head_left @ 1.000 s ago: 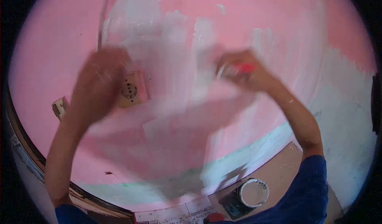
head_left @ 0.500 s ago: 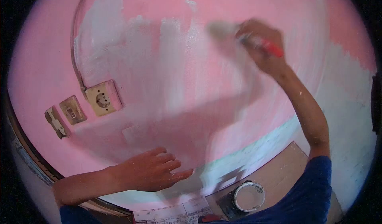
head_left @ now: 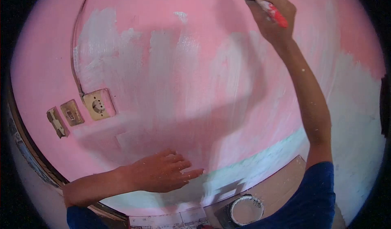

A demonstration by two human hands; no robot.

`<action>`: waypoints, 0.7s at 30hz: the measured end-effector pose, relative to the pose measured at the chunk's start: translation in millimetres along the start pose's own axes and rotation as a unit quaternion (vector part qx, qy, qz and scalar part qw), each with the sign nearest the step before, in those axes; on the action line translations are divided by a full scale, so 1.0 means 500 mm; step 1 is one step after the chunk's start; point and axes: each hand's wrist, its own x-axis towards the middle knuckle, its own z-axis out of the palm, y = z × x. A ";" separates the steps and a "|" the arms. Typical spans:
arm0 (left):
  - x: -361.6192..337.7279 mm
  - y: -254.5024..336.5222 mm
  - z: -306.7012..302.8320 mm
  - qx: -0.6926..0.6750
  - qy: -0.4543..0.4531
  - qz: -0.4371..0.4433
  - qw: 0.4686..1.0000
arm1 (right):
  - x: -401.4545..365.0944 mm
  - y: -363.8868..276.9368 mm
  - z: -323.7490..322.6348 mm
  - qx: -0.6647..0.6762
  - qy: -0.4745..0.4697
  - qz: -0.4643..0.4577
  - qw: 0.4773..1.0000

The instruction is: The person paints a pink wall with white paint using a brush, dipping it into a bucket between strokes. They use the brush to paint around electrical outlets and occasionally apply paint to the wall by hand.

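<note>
Moved: right hand (head_left: 266,23) has risen to the top edge, fist closed round the red-handled brush (head_left: 279,17).
Hidden: bristles mostly cut off.
Left hand (head_left: 163,172): open, fingers spread flat on the wall (head_left: 203,46).
Wall: pink, streaked with thin white paint.

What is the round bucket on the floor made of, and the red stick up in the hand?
The bucket looks like thin metal or plastic, with its rim smeared white. It is hard to tell which. The red stick is a brush handle held in the right hand. It is smooth and shiny, so probably plastic or painted wood.
</note>
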 end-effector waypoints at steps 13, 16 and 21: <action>-0.030 0.168 0.282 -0.375 0.080 -0.222 0.896 | -0.659 -0.679 -0.429 0.321 -0.276 0.788 0.447; 0.018 0.249 0.491 -0.482 -0.018 -0.350 0.803 | -0.837 -0.876 -0.643 0.093 -0.363 0.803 0.464; 0.121 0.390 0.772 -0.532 -0.211 -0.225 0.789 | -0.860 -1.037 -0.854 -0.021 -0.400 0.854 0.331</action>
